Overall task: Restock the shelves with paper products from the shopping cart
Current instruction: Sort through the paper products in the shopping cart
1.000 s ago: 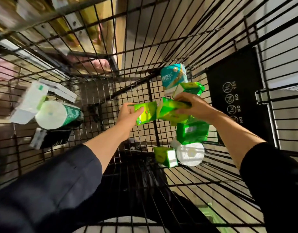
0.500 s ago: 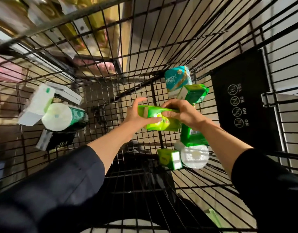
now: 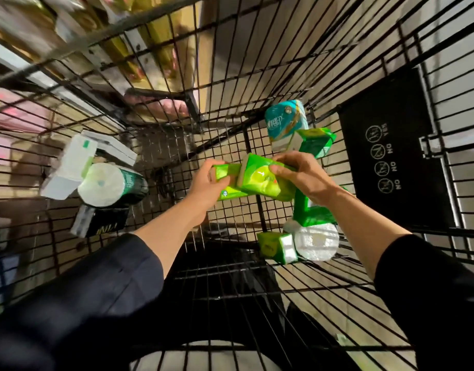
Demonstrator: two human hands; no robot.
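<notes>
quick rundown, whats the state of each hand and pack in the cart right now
left hand: grips one green tissue pack
right hand: grips second green tissue pack, pressed against the first
teal pack: loose, far end of cart
white roll: on its side, below right hand
small green pack: beside that roll
green-wrapped roll: lying on its side, left
black pack: lying, left

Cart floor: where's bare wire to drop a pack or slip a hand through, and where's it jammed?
Free: the mesh between the white roll cluster at left and the left hand; also the near floor below the small green pack. Crowded: the right side, where the teal pack, green packs and wrapped roll bunch around the right hand.
</notes>
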